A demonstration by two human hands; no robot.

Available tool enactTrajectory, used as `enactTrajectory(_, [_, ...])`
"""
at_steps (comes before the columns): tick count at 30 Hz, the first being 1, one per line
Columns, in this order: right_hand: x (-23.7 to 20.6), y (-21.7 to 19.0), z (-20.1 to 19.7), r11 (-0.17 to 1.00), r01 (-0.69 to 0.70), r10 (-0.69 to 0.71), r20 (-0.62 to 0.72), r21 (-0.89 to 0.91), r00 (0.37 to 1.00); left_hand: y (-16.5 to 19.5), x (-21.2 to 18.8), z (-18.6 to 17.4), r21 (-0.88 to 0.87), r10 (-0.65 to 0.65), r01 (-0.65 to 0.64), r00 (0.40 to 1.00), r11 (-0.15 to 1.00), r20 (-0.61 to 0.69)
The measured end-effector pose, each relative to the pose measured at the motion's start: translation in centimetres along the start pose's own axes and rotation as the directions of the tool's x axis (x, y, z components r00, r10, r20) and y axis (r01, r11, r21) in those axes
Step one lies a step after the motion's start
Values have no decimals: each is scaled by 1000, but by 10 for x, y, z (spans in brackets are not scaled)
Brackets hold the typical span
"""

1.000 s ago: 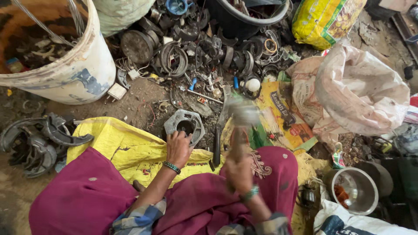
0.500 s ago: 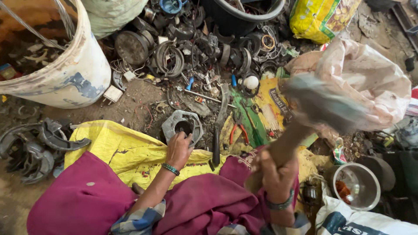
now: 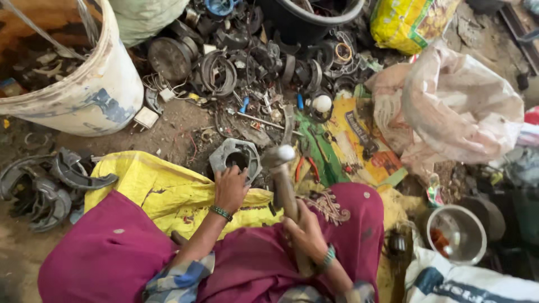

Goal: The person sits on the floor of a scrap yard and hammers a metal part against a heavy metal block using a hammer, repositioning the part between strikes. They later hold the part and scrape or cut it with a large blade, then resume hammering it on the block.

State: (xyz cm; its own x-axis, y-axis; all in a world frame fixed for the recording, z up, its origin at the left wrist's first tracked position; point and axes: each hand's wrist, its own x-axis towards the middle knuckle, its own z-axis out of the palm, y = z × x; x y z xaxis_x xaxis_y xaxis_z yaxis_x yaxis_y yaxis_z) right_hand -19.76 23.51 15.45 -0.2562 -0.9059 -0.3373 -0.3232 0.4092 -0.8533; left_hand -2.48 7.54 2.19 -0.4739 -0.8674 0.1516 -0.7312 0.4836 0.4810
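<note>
My left hand [image 3: 230, 188] rests on the near edge of a grey metal housing [image 3: 236, 157] with a round hole, which lies on the ground by a yellow sack [image 3: 163, 191]. My right hand [image 3: 306, 230] grips the wooden handle of a hammer [image 3: 281, 168]. The hammer's head is down just right of the housing, close to its rim. I sit with magenta cloth over my legs [image 3: 112, 258]. Both wrists carry green bangles.
A heap of metal scrap [image 3: 247, 62] with rings and motor parts fills the ground ahead. A white bucket [image 3: 95, 90] stands at left, curved metal pieces [image 3: 45, 185] below it. A pale plastic bag [image 3: 455, 106] lies right, a steel bowl [image 3: 457, 233] lower right.
The hammer was raised and swung out to the right half a second ago; now it has come down beside the housing. My left hand stayed on the housing.
</note>
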Motion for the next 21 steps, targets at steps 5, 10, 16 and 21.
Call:
enactTrajectory(5, [-13, -66, -41, 862, 506, -474, -288, 43, 832, 2, 2, -6, -17, -44, 44, 999, 999, -7])
enactTrajectory(10, [15, -48, -58, 481, 838, -615, -581, 258, 533, 0, 6, -3, -31, -44, 43, 999, 999, -23])
enactTrajectory(16, [55, 62, 19, 949, 148, -163, -30, -280, 986, -5, 2, 10, 10, -35, 35, 999, 999, -13])
enactTrajectory(21, [22, 49, 12, 994, -81, 85, -50, 72, 995, -10, -5, 12, 78, 0, 2, 999, 997, -32])
